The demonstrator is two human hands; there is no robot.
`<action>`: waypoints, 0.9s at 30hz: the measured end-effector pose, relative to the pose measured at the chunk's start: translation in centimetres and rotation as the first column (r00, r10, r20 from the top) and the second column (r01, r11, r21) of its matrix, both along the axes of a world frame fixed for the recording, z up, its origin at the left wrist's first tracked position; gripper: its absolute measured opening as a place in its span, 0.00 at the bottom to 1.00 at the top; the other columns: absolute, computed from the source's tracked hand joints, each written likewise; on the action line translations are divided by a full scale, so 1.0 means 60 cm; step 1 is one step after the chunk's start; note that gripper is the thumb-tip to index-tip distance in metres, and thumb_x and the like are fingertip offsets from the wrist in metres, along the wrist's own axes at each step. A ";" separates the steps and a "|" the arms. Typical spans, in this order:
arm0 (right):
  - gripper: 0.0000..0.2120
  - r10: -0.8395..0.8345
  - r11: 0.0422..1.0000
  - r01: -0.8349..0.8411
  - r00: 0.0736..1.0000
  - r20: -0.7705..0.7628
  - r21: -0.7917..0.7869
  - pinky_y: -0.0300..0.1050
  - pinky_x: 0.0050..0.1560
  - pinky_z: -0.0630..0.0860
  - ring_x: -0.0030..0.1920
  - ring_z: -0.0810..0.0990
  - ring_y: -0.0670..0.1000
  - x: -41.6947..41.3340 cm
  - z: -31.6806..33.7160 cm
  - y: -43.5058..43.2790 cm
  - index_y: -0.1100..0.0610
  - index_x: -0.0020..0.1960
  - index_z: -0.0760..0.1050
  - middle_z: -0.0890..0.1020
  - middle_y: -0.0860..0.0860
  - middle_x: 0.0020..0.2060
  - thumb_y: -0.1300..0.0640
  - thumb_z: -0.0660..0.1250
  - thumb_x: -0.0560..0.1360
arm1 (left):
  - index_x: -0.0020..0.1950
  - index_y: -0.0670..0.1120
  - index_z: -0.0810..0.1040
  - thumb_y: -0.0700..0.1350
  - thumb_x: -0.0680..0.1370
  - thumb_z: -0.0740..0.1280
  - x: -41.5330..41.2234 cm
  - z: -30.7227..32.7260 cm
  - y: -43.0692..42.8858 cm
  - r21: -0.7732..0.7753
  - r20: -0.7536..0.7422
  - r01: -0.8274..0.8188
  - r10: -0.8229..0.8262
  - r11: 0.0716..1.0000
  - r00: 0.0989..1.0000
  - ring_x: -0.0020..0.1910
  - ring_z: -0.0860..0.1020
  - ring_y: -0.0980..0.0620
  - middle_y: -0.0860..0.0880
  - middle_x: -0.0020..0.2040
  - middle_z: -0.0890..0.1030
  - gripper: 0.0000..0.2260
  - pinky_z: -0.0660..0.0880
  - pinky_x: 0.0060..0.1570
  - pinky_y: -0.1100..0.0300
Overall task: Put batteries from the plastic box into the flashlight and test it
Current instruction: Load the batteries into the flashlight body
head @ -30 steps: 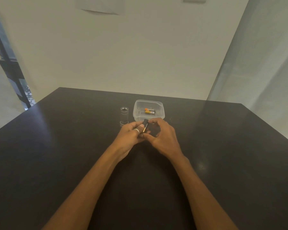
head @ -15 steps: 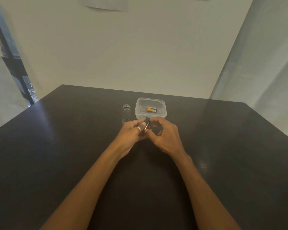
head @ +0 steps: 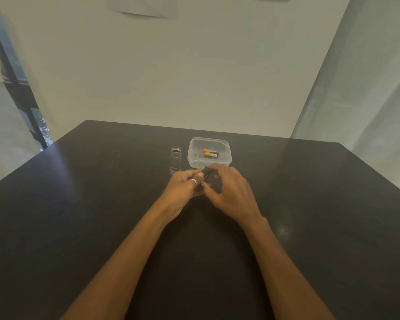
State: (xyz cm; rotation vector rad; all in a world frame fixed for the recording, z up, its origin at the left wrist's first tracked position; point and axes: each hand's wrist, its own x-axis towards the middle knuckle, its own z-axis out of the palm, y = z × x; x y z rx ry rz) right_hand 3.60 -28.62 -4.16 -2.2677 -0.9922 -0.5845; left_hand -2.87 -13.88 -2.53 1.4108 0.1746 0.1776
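Dim soft daylight, pale glare on dark table point(head: 62, 172) (left side), edges blurred, wide-angle bowing

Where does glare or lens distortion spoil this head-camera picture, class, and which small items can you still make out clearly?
Head view: pale glare streaks the dark table at left and right; the wide lens bows its edges. The plastic box and its batteries read clearly; the small dark object between the left hand and right hand stays murky.

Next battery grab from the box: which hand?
Right. The right hand sits just in front of the plastic box, fingertips near its wall; batteries lie inside. The left hand grips the dark cylindrical part.
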 end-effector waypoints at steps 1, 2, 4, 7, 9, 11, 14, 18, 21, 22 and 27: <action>0.21 -0.006 1.000 0.006 1.000 0.009 -0.004 0.52 0.46 0.81 0.53 0.79 0.48 -0.002 0.001 0.001 0.50 0.65 0.73 0.81 0.48 0.54 0.42 0.67 0.75 | 0.55 0.45 0.84 0.38 0.85 0.61 0.001 -0.001 0.000 0.005 -0.002 0.001 -0.001 1.000 1.000 0.51 0.86 0.49 0.46 0.50 0.88 0.11 0.80 0.62 0.48; 0.20 -0.011 1.000 0.012 1.000 0.018 -0.007 0.52 0.44 0.81 0.52 0.79 0.48 -0.005 0.003 0.002 0.50 0.63 0.73 0.81 0.48 0.52 0.43 0.68 0.75 | 0.55 0.45 0.84 0.38 0.85 0.61 0.001 -0.001 -0.001 0.009 -0.003 0.005 -0.005 1.000 1.000 0.51 0.86 0.49 0.45 0.50 0.88 0.11 0.80 0.62 0.49; 0.19 -0.020 1.000 0.020 0.999 0.030 -0.005 0.53 0.41 0.80 0.49 0.79 0.49 -0.008 0.006 0.004 0.51 0.61 0.72 0.81 0.49 0.49 0.45 0.69 0.74 | 0.56 0.44 0.84 0.38 0.85 0.61 0.001 0.000 -0.001 0.021 -0.005 0.010 -0.010 1.000 1.000 0.51 0.86 0.49 0.44 0.51 0.88 0.11 0.80 0.62 0.48; 0.18 -0.013 1.000 0.013 0.999 0.031 -0.001 0.53 0.39 0.80 0.47 0.78 0.50 -0.011 0.009 0.007 0.52 0.59 0.71 0.80 0.50 0.47 0.48 0.70 0.73 | 0.56 0.43 0.84 0.39 0.86 0.61 0.000 0.001 0.000 0.036 -0.006 0.007 -0.006 0.999 1.000 0.53 0.86 0.45 0.41 0.53 0.87 0.11 0.81 0.61 0.47; 0.18 -0.006 1.000 0.006 1.000 0.024 -0.002 0.53 0.39 0.80 0.46 0.77 0.49 -0.011 0.010 0.008 0.52 0.60 0.70 0.80 0.50 0.46 0.49 0.70 0.73 | 0.56 0.42 0.84 0.40 0.86 0.61 -0.001 0.000 0.001 0.043 -0.010 0.007 -0.007 0.999 1.000 0.55 0.86 0.44 0.41 0.53 0.87 0.11 0.80 0.61 0.46; 0.19 -0.001 1.000 0.001 1.000 0.013 -0.006 0.53 0.40 0.80 0.47 0.77 0.49 -0.010 0.011 0.008 0.52 0.60 0.70 0.80 0.51 0.47 0.49 0.70 0.73 | 0.55 0.42 0.85 0.41 0.86 0.61 0.000 -0.001 0.003 0.044 -0.018 0.003 -0.002 0.999 1.000 0.55 0.86 0.42 0.41 0.52 0.87 0.12 0.80 0.62 0.44; 0.19 0.007 1.000 -0.007 1.000 -0.009 0.006 0.54 0.42 0.81 0.48 0.78 0.49 -0.009 0.010 0.007 0.51 0.61 0.69 0.81 0.50 0.47 0.50 0.70 0.73 | 0.55 0.40 0.85 0.41 0.86 0.61 0.001 0.000 0.003 0.049 -0.021 -0.006 0.007 0.999 1.000 0.57 0.85 0.39 0.37 0.53 0.86 0.12 0.80 0.63 0.42; 0.18 0.011 1.000 -0.010 0.998 -0.056 0.021 0.53 0.47 0.81 0.50 0.79 0.48 -0.007 0.008 0.006 0.48 0.62 0.69 0.81 0.49 0.50 0.50 0.69 0.75 | 0.55 0.41 0.85 0.41 0.86 0.60 0.000 0.001 0.002 0.053 -0.018 -0.006 0.007 0.999 1.000 0.58 0.84 0.40 0.39 0.53 0.87 0.13 0.80 0.62 0.45; 0.17 0.066 0.996 -0.066 0.998 -0.001 -0.054 0.48 0.48 0.81 0.51 0.80 0.48 -0.006 0.008 0.004 0.50 0.65 0.73 0.83 0.50 0.53 0.50 0.68 0.77 | 0.54 0.41 0.85 0.40 0.86 0.59 -0.002 0.003 0.003 0.010 -0.006 -0.016 0.016 1.000 1.000 0.56 0.85 0.42 0.40 0.51 0.87 0.13 0.81 0.60 0.49; 0.17 0.088 0.994 -0.087 0.996 0.009 -0.070 0.48 0.48 0.81 0.51 0.80 0.48 -0.006 0.008 0.004 0.50 0.66 0.74 0.83 0.50 0.55 0.50 0.67 0.78 | 0.54 0.41 0.84 0.39 0.86 0.59 -0.003 0.005 0.002 -0.007 -0.001 -0.015 0.015 1.000 1.000 0.54 0.86 0.44 0.42 0.49 0.88 0.14 0.82 0.57 0.51; 0.18 0.133 0.990 -0.133 0.991 0.009 -0.037 0.51 0.52 0.82 0.58 0.82 0.51 0.005 -0.001 -0.002 0.50 0.69 0.76 0.81 0.51 0.66 0.53 0.67 0.79 | 0.56 0.41 0.84 0.40 0.86 0.60 -0.003 0.006 0.003 -0.029 -0.014 -0.013 0.013 1.000 1.000 0.48 0.86 0.51 0.45 0.48 0.87 0.12 0.82 0.50 0.59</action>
